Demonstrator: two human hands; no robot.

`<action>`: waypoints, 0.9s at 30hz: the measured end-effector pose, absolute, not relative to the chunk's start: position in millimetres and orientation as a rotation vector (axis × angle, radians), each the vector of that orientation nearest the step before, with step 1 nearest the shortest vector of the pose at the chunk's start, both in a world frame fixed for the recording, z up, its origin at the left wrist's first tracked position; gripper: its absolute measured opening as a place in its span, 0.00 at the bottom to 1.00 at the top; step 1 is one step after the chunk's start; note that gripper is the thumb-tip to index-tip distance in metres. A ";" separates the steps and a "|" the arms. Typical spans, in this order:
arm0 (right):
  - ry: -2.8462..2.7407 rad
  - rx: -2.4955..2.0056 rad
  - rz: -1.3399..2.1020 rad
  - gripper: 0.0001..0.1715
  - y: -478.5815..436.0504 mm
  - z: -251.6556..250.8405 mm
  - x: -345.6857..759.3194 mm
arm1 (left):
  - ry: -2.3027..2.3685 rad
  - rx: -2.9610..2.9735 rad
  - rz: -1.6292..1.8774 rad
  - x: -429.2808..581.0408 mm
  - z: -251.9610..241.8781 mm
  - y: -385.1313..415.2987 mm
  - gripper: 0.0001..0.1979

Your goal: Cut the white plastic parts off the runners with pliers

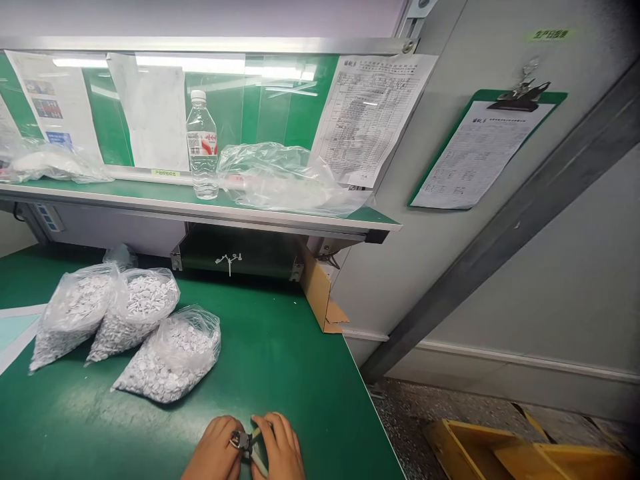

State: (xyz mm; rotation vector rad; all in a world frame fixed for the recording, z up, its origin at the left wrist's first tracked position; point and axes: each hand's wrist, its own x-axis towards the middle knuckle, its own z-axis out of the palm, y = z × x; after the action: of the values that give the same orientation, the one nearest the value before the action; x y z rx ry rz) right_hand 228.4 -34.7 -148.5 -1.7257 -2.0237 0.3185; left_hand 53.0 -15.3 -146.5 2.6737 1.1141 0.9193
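At the bottom centre, over the green table (270, 373), my left hand (217, 450) has its fingers curled at the metal head of a small hand tool (242, 441), which looks like pliers or cutters. My right hand (280, 445) is bent around the tool's pale green handles, just right of my left hand. Up and to the left of my hands lies a clear bag (170, 357) filled with small light-grey pieces. Two similar bags, one in the middle (135, 310) and one at the left (73, 313), rest behind it.
A dark conveyor opening (240, 253) holds a white branched piece (229, 261). Cardboard (317, 293) stands at its right. On the shelf above (165, 200) are a water bottle (203, 147) and plastic bags. Yellow crates (480, 450) sit low at right.
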 end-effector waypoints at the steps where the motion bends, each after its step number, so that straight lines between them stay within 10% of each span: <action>1: -2.022 -1.726 0.315 0.32 -34.9 -148.0 228.2 | 1.133 2.659 0.946 53.9 -150.9 -15.3 0.19; 27: -1.988 -1.717 0.363 0.33 -36.4 -139.7 226.9 | 1.156 2.595 0.938 54.2 -172.3 -15.6 0.21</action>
State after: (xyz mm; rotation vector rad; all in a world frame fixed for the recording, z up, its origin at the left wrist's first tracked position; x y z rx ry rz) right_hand 226.9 -36.4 -139.7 -1.7170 -1.9879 0.3628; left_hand 54.2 -15.6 -172.3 2.5946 1.1565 0.9385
